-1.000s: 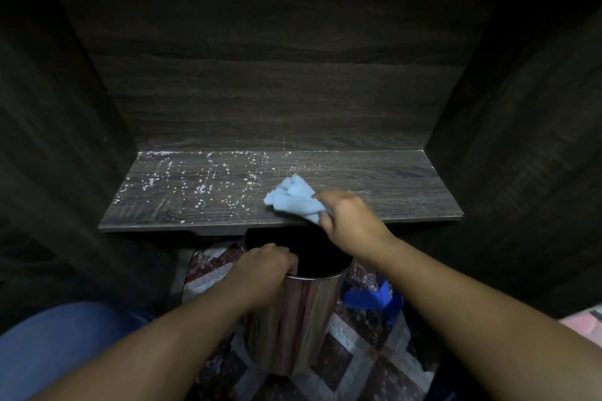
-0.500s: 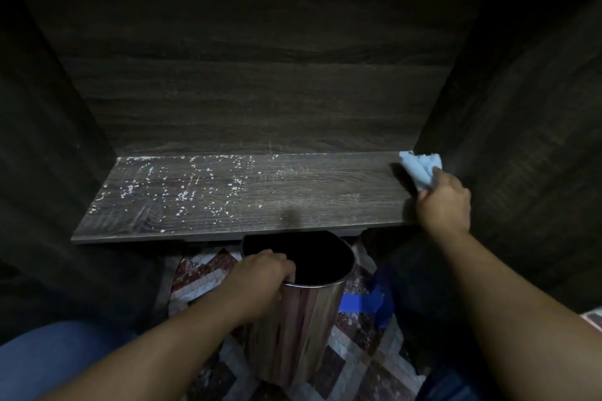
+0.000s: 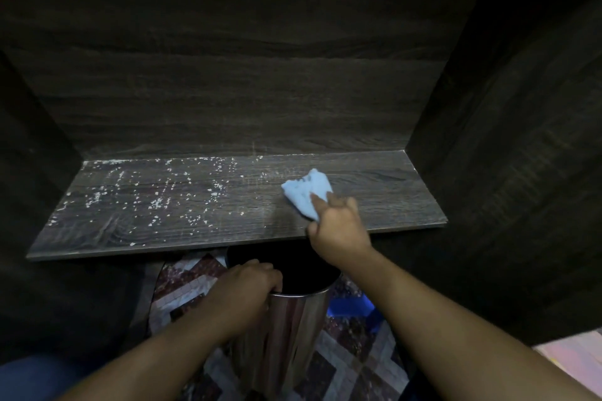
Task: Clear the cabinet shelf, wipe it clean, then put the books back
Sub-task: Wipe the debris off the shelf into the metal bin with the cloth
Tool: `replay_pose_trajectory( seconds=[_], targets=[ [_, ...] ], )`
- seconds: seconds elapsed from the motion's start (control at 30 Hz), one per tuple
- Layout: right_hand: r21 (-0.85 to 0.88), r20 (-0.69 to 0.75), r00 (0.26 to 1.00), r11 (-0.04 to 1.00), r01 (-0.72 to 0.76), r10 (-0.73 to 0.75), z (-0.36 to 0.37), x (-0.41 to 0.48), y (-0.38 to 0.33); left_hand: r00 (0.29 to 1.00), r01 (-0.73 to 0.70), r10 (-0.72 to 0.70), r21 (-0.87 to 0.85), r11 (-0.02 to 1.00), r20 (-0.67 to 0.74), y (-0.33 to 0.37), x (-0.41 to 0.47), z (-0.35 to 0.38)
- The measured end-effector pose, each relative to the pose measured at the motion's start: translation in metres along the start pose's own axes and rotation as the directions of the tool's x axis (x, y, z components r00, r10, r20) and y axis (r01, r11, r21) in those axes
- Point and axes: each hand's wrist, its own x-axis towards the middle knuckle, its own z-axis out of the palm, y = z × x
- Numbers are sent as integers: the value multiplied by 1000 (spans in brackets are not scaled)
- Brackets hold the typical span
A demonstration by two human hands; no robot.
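Head view puts you facing into a dark wood-grain cabinet (image 3: 244,91), its back panel and side walls framing one shelf (image 3: 391,205) that runs from wall to wall. Below the middle of the shelf's front edge a shiny metal bin (image 3: 293,319) stands on a patterned floor (image 3: 358,352), its open mouth just under that edge. Your left hand (image 3: 244,290) curls over the bin's near-left rim and grips it. Your right hand (image 3: 338,231) is on the shelf right of centre, near the front edge, fingers bunched on a light blue cloth (image 3: 306,192) that lies pressed on the board. White specks (image 3: 156,202) are scattered over the shelf's left half — thickest toward the back-left corner — while the board by the right wall shows plain grain.
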Motion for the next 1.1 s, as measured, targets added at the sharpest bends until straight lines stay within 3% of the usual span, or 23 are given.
replay_pose_trajectory(
  seconds=[0.1,0.2,0.27,0.37,0.47,0.57,0.67,0.87,1.0,1.1],
  targets=[
    [129,22,999,991,42,-45,1,8,-6,1000,-11,11,1,1000,-5,0,4,2],
    [236,-92,996,972,-1,23,-10,17,5,1000,-19,19,1,1000,-5,1,8,4],
    [179,-222,965,979,-99,138,-23,23,24,1000,-10,10,10,1000,-5,2,9,4],
    [-57,-342,902,952,-301,265,-41,28,70,1000,-12,13,18,1000,-16,2,9,4],
    [-142,-254,867,870,-471,428,-43,28,113,998,-52,50,-31,998,-47,0,7,8],
    [-121,-120,866,859,-498,485,-36,32,125,995,-75,73,-34,997,-68,-1,7,9],
    [-92,-89,899,896,-435,428,-30,41,113,995,-69,66,-37,997,-81,-3,7,14],
    [22,1,991,991,-132,132,-17,34,43,994,-86,84,-23,996,-71,-8,7,15],
    [104,19,999,994,36,-38,-9,30,14,996,-65,63,-42,997,-60,-6,8,14],
    [91,-102,995,995,32,-23,-11,34,24,998,-35,35,-20,999,-43,-3,8,9]
  ],
)
